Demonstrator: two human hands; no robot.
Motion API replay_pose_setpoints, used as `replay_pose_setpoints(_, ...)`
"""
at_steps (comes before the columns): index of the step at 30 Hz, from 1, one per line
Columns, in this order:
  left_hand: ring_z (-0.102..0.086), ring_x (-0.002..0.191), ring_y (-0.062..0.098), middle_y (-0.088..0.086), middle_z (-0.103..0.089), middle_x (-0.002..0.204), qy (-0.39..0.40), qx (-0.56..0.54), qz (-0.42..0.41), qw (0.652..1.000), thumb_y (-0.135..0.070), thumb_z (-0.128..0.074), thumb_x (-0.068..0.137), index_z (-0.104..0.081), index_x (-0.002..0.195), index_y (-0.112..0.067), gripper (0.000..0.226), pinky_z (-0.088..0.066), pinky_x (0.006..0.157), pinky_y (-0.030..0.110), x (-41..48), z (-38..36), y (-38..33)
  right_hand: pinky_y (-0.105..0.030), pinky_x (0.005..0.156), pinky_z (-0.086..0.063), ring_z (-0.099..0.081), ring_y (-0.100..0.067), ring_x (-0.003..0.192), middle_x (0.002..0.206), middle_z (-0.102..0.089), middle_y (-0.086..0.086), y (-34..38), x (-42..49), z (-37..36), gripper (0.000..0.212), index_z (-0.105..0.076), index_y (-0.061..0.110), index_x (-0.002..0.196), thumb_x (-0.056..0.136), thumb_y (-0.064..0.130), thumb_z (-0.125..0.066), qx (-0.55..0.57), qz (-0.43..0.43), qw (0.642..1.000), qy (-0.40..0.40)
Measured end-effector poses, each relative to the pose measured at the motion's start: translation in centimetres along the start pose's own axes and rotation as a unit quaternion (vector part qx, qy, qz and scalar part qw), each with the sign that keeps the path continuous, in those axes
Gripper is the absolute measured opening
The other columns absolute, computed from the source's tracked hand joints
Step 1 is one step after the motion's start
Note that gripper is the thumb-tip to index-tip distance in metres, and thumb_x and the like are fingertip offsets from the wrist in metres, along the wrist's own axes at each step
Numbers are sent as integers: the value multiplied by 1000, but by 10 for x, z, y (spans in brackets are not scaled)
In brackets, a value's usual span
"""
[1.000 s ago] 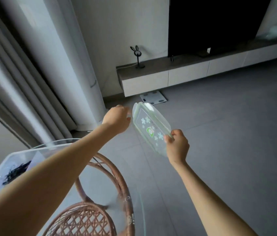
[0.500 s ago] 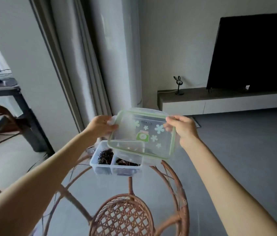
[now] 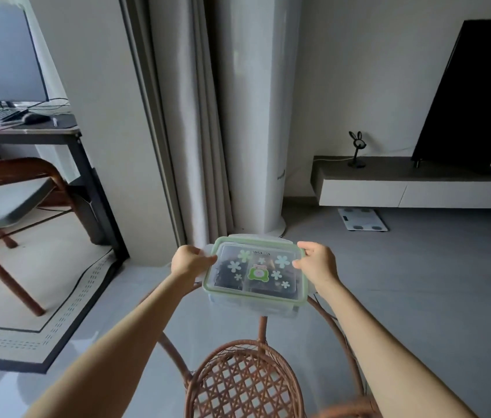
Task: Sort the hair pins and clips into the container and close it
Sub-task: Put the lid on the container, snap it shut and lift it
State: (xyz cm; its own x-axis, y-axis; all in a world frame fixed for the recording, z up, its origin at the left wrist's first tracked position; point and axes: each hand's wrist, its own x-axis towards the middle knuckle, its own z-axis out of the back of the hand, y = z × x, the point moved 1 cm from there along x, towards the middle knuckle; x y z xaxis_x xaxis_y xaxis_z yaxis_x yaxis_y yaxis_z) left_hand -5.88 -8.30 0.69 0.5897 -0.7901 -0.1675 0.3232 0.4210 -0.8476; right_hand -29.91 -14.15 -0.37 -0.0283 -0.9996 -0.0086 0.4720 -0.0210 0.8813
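Now, left to right: left hand point(image 3: 188, 262), fingers curled onto the lid's left edge; one clear rectangular plastic lid point(image 3: 256, 271), green rim, flower stickers, sitting on one clear container point(image 3: 253, 307); dark hair pins point(image 3: 226, 274) visible through it, count unclear. Right hand point(image 3: 316, 262), fingers pinched on the lid's right edge. Both forearms extended. Container rests on round glass surface point(image 3: 153, 360) with woven rattan frame point(image 3: 242, 378).

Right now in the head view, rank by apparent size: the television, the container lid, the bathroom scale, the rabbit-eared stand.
1. television
2. container lid, though it is nearer the camera
3. bathroom scale
4. rabbit-eared stand
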Motion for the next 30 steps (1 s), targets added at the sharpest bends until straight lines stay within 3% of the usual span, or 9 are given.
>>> replay_pose_setpoints(2,-44,52,19,4,-50,62,-4,22,10,1000,-19,-74,70,-49,57,-13,28,-34,34,14,5,-3,1,-34,99,-44,-55,-26,117,128,-59,-11,0,7,-3,49,-59,8,121,74,-3,-68,-19,-1,1000,-4)
replay_pose_setpoints(5,-45,63,22,5,-50,68,0,53,11,999,-24,-74,68,-46,58,-17,31,-37,58,24,14,-6,1,-36,101,-43,-53,-27,120,129,-58,-11,-2,15,-4,47,-59,7,122,76,-4,-64,-36,-11,999,-5)
replay_pose_setpoints(7,-47,64,21,4,-52,69,10,50,21,998,-23,-75,69,-45,55,-18,33,-38,61,25,19,-9,3,-34,100,-43,-53,-27,120,129,-58,-10,-6,17,-6,47,-59,8,122,77,-4,-63,-48,-19,999,-3)
replay_pose_setpoints(14,-52,59,20,4,-58,64,4,26,34,999,-24,-80,66,-51,51,-16,33,-42,57,23,24,-11,7,-31,98,-43,-54,-25,118,128,-59,-10,-11,16,-7,46,-60,8,120,76,-4,-64,-37,-12,999,-9)
replay_pose_setpoints(21,-57,57,20,6,-64,66,33,32,11,999,-19,-81,66,-68,75,-7,20,-53,61,26,-4,6,28,-23,89,-41,-55,-21,117,125,-62,-6,-19,-16,3,46,-63,13,116,73,-2,-69,-29,-15,999,26)
replay_pose_setpoints(23,-59,54,16,3,-64,64,55,11,9,998,-13,-80,67,-66,81,-14,21,-55,52,19,-22,18,36,-24,88,-41,-55,-19,116,124,-62,-3,-25,-35,7,47,-65,16,115,71,0,-72,-21,-21,999,42)
replay_pose_setpoints(27,-64,70,22,9,-67,78,88,9,37,995,-12,-80,68,-62,77,-10,19,-57,66,30,-59,36,45,-23,82,-40,-54,-10,103,122,-62,-2,-35,-68,13,50,-67,20,111,66,1,-76,23,-43,997,62)
replay_pose_setpoints(30,-64,68,21,8,-65,78,106,-29,64,992,-12,-79,69,-60,85,-6,26,-57,59,29,-80,42,55,-25,90,-40,-53,-10,107,123,-62,-1,-46,-84,16,51,-68,25,107,63,-1,-77,61,-63,994,72)
